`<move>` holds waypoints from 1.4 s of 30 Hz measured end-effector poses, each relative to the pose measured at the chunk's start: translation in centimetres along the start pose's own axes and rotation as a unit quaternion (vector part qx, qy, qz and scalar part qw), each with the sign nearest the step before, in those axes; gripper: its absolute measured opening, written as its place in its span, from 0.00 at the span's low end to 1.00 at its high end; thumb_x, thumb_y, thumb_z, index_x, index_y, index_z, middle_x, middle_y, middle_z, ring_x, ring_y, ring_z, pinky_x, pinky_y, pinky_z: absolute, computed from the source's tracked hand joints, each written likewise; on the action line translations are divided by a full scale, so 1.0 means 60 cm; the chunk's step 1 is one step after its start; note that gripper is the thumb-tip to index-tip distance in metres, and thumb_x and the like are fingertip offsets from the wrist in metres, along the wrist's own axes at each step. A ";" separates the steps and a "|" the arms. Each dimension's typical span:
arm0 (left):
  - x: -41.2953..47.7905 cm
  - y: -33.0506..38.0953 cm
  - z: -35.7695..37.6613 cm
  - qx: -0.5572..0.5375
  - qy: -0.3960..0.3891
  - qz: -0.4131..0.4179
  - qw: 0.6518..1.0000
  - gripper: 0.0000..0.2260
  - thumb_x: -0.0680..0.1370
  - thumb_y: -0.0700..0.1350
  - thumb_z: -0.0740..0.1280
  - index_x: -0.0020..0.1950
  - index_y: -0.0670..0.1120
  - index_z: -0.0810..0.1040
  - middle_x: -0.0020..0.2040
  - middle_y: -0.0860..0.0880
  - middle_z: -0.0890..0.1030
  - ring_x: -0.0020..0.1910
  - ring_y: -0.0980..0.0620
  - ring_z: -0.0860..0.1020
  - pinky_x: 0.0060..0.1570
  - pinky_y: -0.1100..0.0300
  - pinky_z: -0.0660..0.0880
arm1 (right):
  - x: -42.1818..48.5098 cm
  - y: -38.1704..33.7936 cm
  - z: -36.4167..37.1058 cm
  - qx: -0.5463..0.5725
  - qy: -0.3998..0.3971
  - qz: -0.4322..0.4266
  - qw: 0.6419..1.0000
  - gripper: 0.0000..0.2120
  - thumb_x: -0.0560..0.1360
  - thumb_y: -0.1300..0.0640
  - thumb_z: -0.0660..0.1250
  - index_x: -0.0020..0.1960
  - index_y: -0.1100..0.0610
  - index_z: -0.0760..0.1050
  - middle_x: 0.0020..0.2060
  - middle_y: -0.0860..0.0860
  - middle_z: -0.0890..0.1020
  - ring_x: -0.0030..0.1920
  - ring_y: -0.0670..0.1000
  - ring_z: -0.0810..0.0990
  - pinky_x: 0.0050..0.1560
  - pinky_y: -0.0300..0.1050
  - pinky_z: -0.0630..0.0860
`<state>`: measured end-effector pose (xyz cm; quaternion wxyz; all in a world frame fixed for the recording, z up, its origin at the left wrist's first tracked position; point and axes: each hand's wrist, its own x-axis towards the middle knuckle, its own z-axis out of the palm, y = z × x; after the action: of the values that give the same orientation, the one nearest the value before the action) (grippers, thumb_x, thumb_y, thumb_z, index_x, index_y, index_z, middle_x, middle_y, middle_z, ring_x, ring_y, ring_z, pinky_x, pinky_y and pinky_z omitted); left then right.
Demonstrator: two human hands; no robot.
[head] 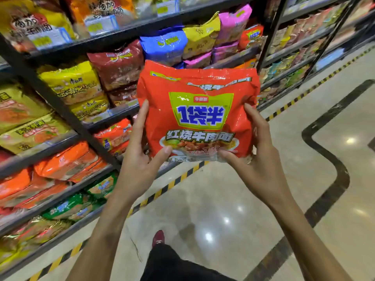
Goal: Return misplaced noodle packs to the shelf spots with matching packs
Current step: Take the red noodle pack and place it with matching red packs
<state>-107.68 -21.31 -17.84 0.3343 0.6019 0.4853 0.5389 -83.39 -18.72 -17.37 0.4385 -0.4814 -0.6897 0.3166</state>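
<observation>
red noodle pack (197, 110) held upright in front of shelf (113, 116), left hand (140, 159) and right hand (257, 159) each with grip clamped on its lower edges. advise matching it to orange packs (113, 136) lower left, sliding in flat.

A glossy beige tiled floor (213, 199) fills the lower right of the frame, with bright ceiling lights mirrored in it. A wide black inlaid band (332, 165) bends across the tiles on the right side. A yellow-and-black striped warning strip (174, 181) runs diagonally along the foot of the shelving, from lower left toward upper right. At bottom centre a dark red shoe (158, 238) rests on the tiles, above a black trouser leg (170, 262)
</observation>
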 end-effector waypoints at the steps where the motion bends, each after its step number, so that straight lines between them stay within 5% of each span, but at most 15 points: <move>1: 0.009 0.003 0.023 -0.006 -0.007 -0.010 1.000 0.37 0.80 0.36 0.67 0.81 0.59 0.52 0.81 0.58 0.59 0.75 0.59 0.69 0.65 0.63 0.75 | 0.003 0.011 -0.022 -0.003 0.005 0.008 1.000 0.43 0.72 0.57 0.77 0.77 0.39 0.56 0.64 0.21 0.66 0.60 0.34 0.77 0.56 0.52 0.81; 8: 0.123 -0.014 0.164 -0.023 -0.056 -0.020 0.998 0.37 0.80 0.32 0.66 0.80 0.58 0.53 0.74 0.72 0.64 0.72 0.62 0.71 0.63 0.67 0.74 | 0.066 0.107 -0.128 -0.009 0.038 0.049 0.998 0.42 0.72 0.53 0.77 0.76 0.37 0.56 0.60 0.20 0.69 0.56 0.35 0.80 0.54 0.47 0.82; 13: 0.240 -0.066 0.279 -0.027 -0.068 -0.003 0.997 0.37 0.80 0.37 0.68 0.80 0.63 0.55 0.80 0.63 0.60 0.77 0.55 0.67 0.69 0.57 0.73 | 0.152 0.193 -0.213 -0.035 0.071 0.073 0.994 0.42 0.69 0.51 0.78 0.74 0.33 0.57 0.60 0.23 0.73 0.54 0.38 0.82 0.51 0.51 0.82; 17: 0.333 -0.081 0.383 -0.032 -0.090 0.000 0.995 0.37 0.80 0.34 0.68 0.80 0.61 0.55 0.80 0.65 0.59 0.77 0.54 0.67 0.71 0.51 0.72 | 0.226 0.259 -0.304 -0.051 0.086 0.080 0.992 0.42 0.69 0.51 0.79 0.75 0.36 0.59 0.64 0.35 0.75 0.54 0.36 0.81 0.50 0.48 0.83; 22: 0.443 -0.092 0.491 -0.003 -0.110 -0.004 0.994 0.38 0.81 0.38 0.69 0.82 0.59 0.51 0.82 0.60 0.57 0.78 0.55 0.66 0.72 0.50 0.71 | 0.309 0.339 -0.400 -0.040 0.084 0.086 0.992 0.42 0.68 0.49 0.79 0.74 0.38 0.60 0.60 0.22 0.71 0.56 0.33 0.79 0.52 0.49 0.83; 27: 0.526 -0.098 0.612 0.007 -0.100 -0.017 0.995 0.38 0.81 0.36 0.67 0.82 0.56 0.50 0.78 0.68 0.56 0.73 0.68 0.67 0.64 0.70 0.72 | 0.404 0.435 -0.492 -0.018 0.056 0.081 0.995 0.41 0.69 0.51 0.79 0.74 0.39 0.61 0.58 0.17 0.67 0.53 0.30 0.78 0.49 0.51 0.83; 32: 0.608 -0.112 0.742 0.018 -0.041 -0.054 0.998 0.41 0.81 0.35 0.67 0.83 0.59 0.46 0.82 0.61 0.56 0.74 0.65 0.68 0.64 0.69 0.72 | 0.514 0.539 -0.612 0.020 -0.025 0.073 0.997 0.39 0.70 0.59 0.78 0.71 0.38 0.62 0.53 0.24 0.76 0.53 0.32 0.80 0.47 0.36 0.81; 35: 0.642 -0.113 0.814 0.009 -0.001 -0.074 0.997 0.43 0.81 0.36 0.67 0.82 0.61 0.43 0.77 0.72 0.60 0.73 0.65 0.69 0.65 0.68 0.73 | 0.579 0.585 -0.678 0.042 -0.074 0.066 0.994 0.38 0.70 0.61 0.78 0.70 0.38 0.63 0.57 0.32 0.77 0.53 0.34 0.80 0.45 0.31 0.78; 42: 0.717 -0.130 0.892 0.025 0.069 -0.112 0.991 0.38 0.80 0.38 0.68 0.83 0.57 0.51 0.76 0.63 0.68 0.71 0.61 0.73 0.65 0.63 0.75 | 0.717 0.663 -0.735 0.054 -0.151 0.034 0.986 0.39 0.70 0.61 0.78 0.71 0.38 0.62 0.57 0.27 0.76 0.55 0.39 0.82 0.52 0.49 0.82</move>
<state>-59.55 28.16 -21.56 0.3436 0.5133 0.5846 0.5260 -34.43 35.83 -20.33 0.3434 -0.4271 -0.7132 0.4371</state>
